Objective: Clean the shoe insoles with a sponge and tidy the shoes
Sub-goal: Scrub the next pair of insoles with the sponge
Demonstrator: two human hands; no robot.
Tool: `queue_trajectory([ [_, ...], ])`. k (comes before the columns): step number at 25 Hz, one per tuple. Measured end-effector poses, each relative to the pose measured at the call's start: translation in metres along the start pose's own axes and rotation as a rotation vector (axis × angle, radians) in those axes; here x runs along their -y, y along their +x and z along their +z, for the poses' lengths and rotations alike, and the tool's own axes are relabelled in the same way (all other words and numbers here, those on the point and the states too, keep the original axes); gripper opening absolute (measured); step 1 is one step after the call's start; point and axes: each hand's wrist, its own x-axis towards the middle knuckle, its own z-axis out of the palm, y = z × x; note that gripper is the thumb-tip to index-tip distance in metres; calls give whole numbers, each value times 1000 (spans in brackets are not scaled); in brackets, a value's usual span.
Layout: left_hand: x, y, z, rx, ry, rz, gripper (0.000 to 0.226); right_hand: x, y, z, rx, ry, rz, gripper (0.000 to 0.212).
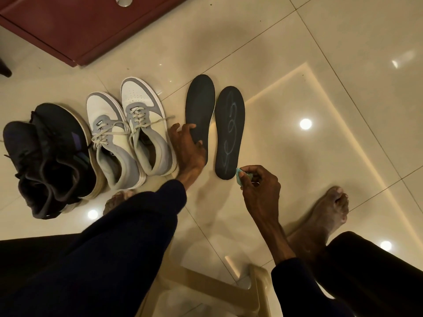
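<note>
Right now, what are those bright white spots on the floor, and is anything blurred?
Head view throughout: the spots are lamp glare on the glossy floor tiles; the light is warm and dim; the stool at the bottom edge looks soft, the marked insole sharp.

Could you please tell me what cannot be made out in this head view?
Sponge, head view: mostly hidden inside the right hand; only a teal edge shows.
Plain insole, head view: left hand covers its heel; grip or press unclear.
Black shoes, head view: too dark for detail.
Red cabinet, head view: cut off by the top edge.
</note>
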Motion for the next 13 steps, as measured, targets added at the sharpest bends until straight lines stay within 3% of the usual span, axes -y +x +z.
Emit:
queue_trajectory([
  [3, -6, -21, 17, -61, 73, 93, 48, 2, 0, -3, -10, 3, -5, 11],
  [5, -13, -29, 31, 20, 112, 113, 42, 0, 1, -5, -14, 12, 1, 8],
  [8, -26, -35, 53, 195, 202, 64, 66, -5, -1, -7, -13, -4, 2, 3],
  [13, -39, -37, 71, 153, 193, -105, 95, -9, -4, -11, -14, -32, 8, 6],
])
